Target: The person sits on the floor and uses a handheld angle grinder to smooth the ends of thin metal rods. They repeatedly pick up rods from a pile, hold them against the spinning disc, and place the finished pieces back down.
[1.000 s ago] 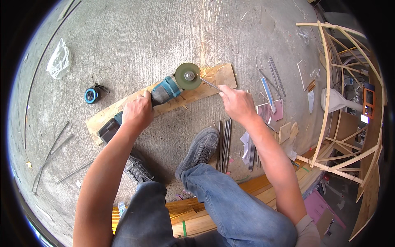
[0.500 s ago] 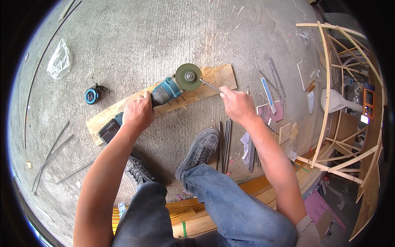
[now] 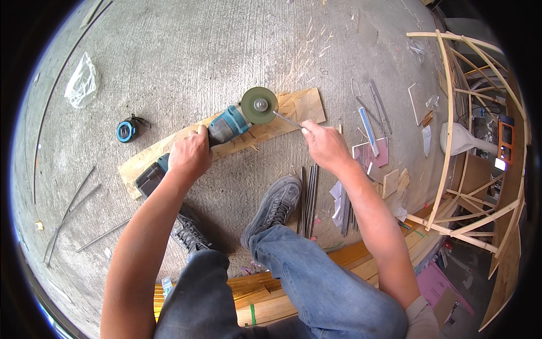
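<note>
My left hand (image 3: 191, 152) is closed round the body of a teal and black cordless angle grinder (image 3: 226, 127), which lies along a wooden board (image 3: 265, 133) on the floor. A green-grey disc (image 3: 259, 105) is fitted at the grinder's far end, its flat face turned up. Between its fingers my right hand (image 3: 326, 146) pinches a thin metal rod (image 3: 288, 119), whose tip meets the disc's right edge. Sparks (image 3: 310, 48) streak over the concrete beyond the disc.
A tape measure (image 3: 127, 131) and a clear plastic bag (image 3: 82, 82) lie to the left. Near my right shoe (image 3: 276, 206) are several metal rods (image 3: 307, 200). Paper and offcuts scatter right, where a wooden frame (image 3: 449, 124) stands. Long rods (image 3: 66, 214) lie far left.
The sparks beyond the disc spread longer and brighter than before. The rod has shifted very slightly against the disc's edge; both hands keep nearly the same place.
</note>
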`<state>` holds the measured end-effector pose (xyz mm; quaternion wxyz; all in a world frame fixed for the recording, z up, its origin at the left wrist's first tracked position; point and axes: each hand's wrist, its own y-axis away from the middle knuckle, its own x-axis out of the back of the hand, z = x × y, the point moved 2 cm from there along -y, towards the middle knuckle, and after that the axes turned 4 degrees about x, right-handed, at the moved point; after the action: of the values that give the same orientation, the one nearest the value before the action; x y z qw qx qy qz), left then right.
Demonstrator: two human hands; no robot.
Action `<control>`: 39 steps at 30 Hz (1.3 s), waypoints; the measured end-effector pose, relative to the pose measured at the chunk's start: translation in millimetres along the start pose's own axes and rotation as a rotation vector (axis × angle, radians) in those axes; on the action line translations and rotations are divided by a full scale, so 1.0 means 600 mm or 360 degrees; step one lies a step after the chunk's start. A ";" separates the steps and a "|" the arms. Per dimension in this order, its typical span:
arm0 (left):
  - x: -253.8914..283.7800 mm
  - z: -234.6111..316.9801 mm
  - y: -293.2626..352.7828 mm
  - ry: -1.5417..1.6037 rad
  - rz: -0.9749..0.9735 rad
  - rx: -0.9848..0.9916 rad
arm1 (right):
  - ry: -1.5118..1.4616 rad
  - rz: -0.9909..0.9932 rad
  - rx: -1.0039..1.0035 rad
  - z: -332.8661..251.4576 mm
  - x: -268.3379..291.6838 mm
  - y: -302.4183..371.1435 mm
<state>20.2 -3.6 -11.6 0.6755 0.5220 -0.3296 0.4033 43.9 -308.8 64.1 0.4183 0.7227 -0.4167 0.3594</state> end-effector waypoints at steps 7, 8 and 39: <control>0.001 0.002 -0.001 0.0007 -0.0006 0.0018 | -0.0210 -0.0041 -0.0029 0.020 -0.010 -0.006; 0.001 0.001 -0.001 0.0009 -0.0013 0.0023 | -0.0274 -0.0089 -0.0065 0.018 -0.008 -0.007; -0.009 -0.001 0.001 -0.0043 0.0074 -0.0021 | -0.0056 0.0458 -0.1014 0.234 -0.185 0.345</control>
<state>17.3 -4.1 -16.0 0.6648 0.5152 -0.3532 0.4096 -162.8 -465.0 -24.4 0.5607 0.4958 -0.6126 0.2541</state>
